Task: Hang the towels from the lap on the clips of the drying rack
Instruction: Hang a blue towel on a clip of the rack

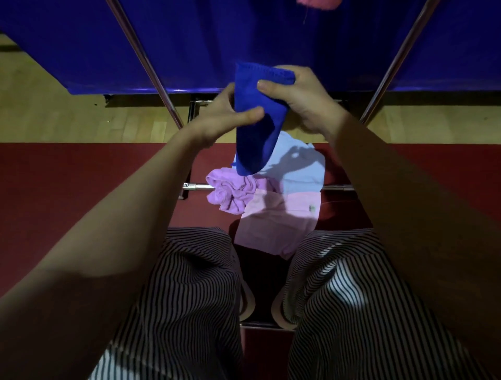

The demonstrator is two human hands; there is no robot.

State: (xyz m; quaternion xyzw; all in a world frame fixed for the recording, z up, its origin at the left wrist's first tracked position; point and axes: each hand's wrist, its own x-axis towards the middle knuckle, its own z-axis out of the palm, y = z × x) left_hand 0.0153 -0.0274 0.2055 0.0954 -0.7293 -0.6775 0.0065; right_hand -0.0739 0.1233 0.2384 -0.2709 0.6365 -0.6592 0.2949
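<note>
I hold a dark blue towel (pixel 257 119) up in front of me with both hands. My left hand (pixel 222 116) pinches its left edge between thumb and fingers. My right hand (pixel 301 95) grips its upper right corner, thumb on the front. The towel hangs down folded. Below it, on the red mat between my knees, lie a crumpled purple towel (pixel 230 192), a light blue towel (pixel 298 162) and a pale pink towel (pixel 276 222). Two metal poles of the drying rack (pixel 146 65) rise on either side of my hands. No clips are in view.
A large blue sheet (pixel 189 40) hangs behind the rack. A pink cloth (pixel 317 3) shows at the top edge. A low metal rack bar (pixel 198 186) crosses the red mat (pixel 81 176). Wooden floor (pixel 54 114) lies beyond. My striped trouser legs (pixel 189 298) fill the foreground.
</note>
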